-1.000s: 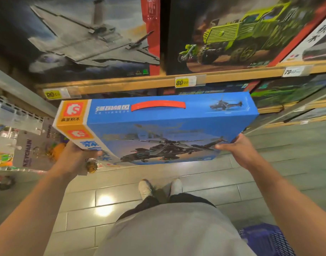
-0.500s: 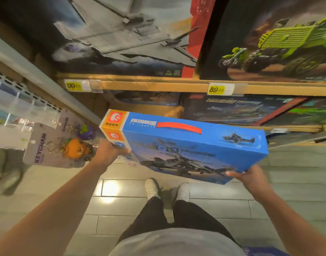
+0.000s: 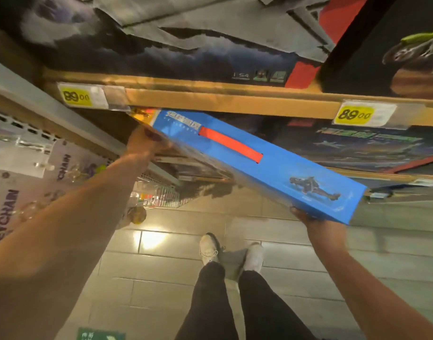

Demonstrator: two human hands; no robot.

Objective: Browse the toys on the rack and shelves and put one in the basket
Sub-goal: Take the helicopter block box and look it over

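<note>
My left hand (image 3: 143, 141) holds the box (image 3: 271, 168) at its left end under the shelf (image 3: 235, 99), my right hand (image 3: 318, 223) under its right end. Keychain cards (image 3: 11, 202) hang to my left; my shoes (image 3: 231, 251) stand below.

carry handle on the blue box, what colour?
Red-orange: the handle is a strip on the blue box's narrow top side, seen in the head view.

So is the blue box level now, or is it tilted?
Tilted. The blue box slopes down from the left hand, near the shelf edge, to the lower right hand.
</note>
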